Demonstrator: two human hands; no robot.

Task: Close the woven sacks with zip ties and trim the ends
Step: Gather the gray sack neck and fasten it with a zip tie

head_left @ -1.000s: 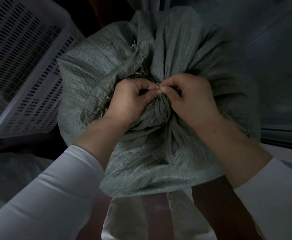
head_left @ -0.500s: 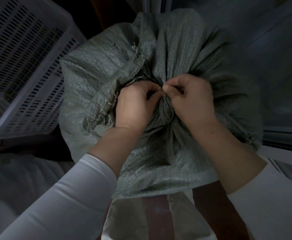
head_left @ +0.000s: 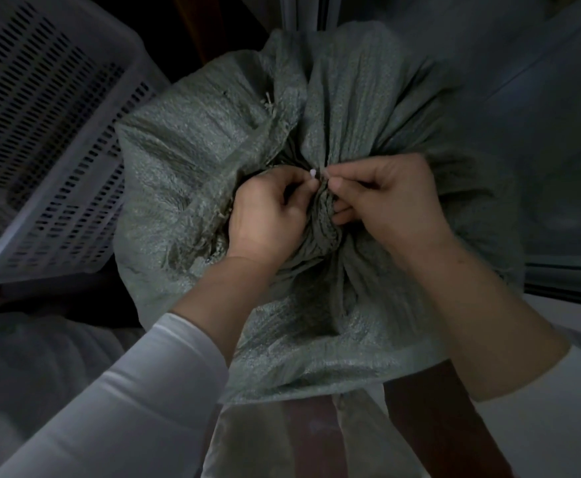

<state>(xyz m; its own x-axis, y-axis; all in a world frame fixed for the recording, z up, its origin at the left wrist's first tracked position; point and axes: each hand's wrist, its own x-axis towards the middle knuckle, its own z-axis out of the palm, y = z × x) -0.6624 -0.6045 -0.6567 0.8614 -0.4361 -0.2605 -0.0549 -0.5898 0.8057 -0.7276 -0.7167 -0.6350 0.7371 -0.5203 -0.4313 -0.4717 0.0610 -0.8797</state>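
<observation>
A grey-green woven sack [head_left: 316, 322], coarse and crinkled, fills the middle, its mouth gathered into a tight pleated neck. At upper left stands a white plastic crate [head_left: 40, 132] with slotted walls. Both hands sit at the neck, white sleeves pushed back. The left hand [head_left: 268, 215] is curled, thumb and forefinger pinching the zip tie [head_left: 312, 173], a small white tip. The right hand [head_left: 389, 205] curls on the sack's neck, fingertips pinched just beside the tie; whether they grip the tie itself I cannot tell.

2 white long sleeves [head_left: 127, 391] end at bare forearms [head_left: 213, 305].
</observation>
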